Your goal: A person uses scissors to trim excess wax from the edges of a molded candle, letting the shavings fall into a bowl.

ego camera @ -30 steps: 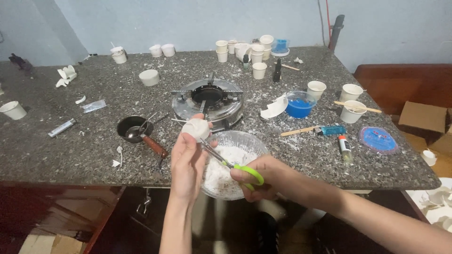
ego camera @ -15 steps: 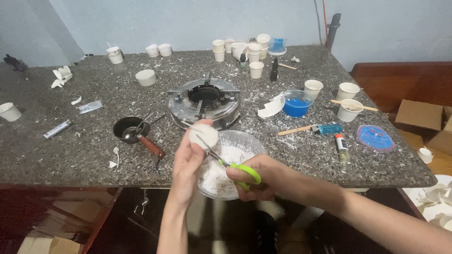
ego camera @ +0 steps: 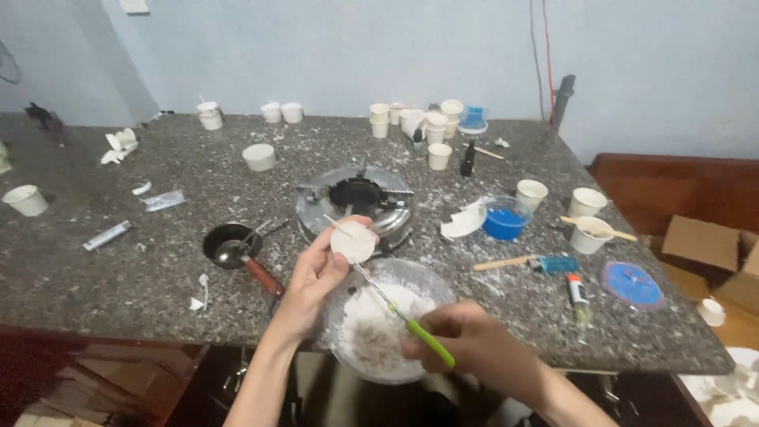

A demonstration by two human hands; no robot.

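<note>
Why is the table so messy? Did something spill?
Yes. White crumbs and flakes are scattered over the stone table, thickest around the small stove. The left hand holds a white disc over a bowl.

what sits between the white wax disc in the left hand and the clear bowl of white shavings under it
Nothing visible blocks it. The left hand holds the round white wax disc just above the far rim of the clear glass bowl; only the green-handled scraping tool in the right hand crosses that gap, its tip at the disc.

Left hand (ego camera: 312,281) pinching white disc (ego camera: 353,241), right hand (ego camera: 466,348) gripping green-handled tool (ego camera: 403,316) — perhaps scissors
</note>
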